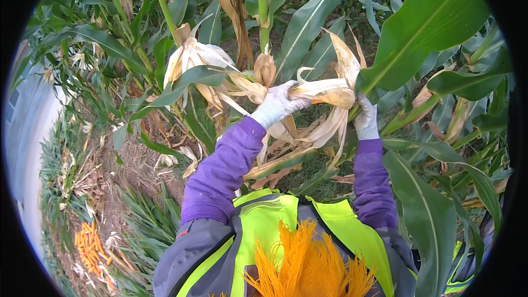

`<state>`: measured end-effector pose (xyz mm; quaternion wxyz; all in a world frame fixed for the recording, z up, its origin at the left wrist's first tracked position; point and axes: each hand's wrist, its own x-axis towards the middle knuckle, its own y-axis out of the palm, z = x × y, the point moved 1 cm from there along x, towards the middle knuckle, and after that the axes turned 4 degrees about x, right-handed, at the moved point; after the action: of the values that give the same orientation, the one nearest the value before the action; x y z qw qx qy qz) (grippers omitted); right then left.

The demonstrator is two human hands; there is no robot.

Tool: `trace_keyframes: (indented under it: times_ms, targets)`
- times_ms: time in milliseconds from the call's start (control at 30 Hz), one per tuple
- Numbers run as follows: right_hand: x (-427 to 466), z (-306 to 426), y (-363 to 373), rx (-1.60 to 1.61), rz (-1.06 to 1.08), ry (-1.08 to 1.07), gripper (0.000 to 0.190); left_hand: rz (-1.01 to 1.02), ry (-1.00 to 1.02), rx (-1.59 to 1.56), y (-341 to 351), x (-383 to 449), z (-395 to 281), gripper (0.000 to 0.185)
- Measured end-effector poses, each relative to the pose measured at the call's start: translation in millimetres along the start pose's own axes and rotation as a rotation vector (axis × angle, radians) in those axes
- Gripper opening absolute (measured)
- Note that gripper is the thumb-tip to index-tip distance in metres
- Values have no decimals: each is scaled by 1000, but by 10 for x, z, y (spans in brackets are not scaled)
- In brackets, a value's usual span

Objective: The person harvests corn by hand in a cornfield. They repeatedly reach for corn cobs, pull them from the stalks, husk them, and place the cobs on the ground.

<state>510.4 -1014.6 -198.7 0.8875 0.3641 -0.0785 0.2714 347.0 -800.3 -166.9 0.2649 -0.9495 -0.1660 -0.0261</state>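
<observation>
A maize ear in dry, pale husk point(326, 90) lies crosswise between my two gloved hands, its husk partly peeled back. My left hand point(279, 104) grips its left end, and a sliver of orange kernels point(317, 101) shows beside the thumb. My right hand point(366, 119) closes around the ear's base near the green stalk; a broad green leaf point(416, 37) covers part of its fingers. Loose husk strips point(336, 130) hang below the ear. Left of my left hand, an opened white husk point(198, 55) hangs on another stalk.
Standing maize stalks point(264, 8) rise ahead, with long leaves crossing on both sides. Husked orange ears point(90, 247) lie heaped on the ground at lower left. Beyond is a pale paved strip point(35, 152). Part of a person in a high-visibility vest point(462, 272) shows at lower right.
</observation>
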Motion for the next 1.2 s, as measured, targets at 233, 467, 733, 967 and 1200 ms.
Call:
trace_keyframes:
  times_ms: [233,467,733,967,1200]
  targets:
    - [42,-306,546,-131,76,50,22,174,-275,-822,1129,-603,415,56]
    - [200,-357,505,-228,-125,-48,34,83,-321,-1077,895,-1404,1032,73]
    - [-1109,-528,913,-1316,100,-581,56,-163,-370,-1053,246,-2356,1341,75]
    - [-1862,-1782,1306,-893,1090,321,56,-193,-364,-1154,-132,-2880,1534,78]
    - [-2041,-2243,2002,-69,668,936,60,-245,-368,-1249,-321,-3156,1562,80]
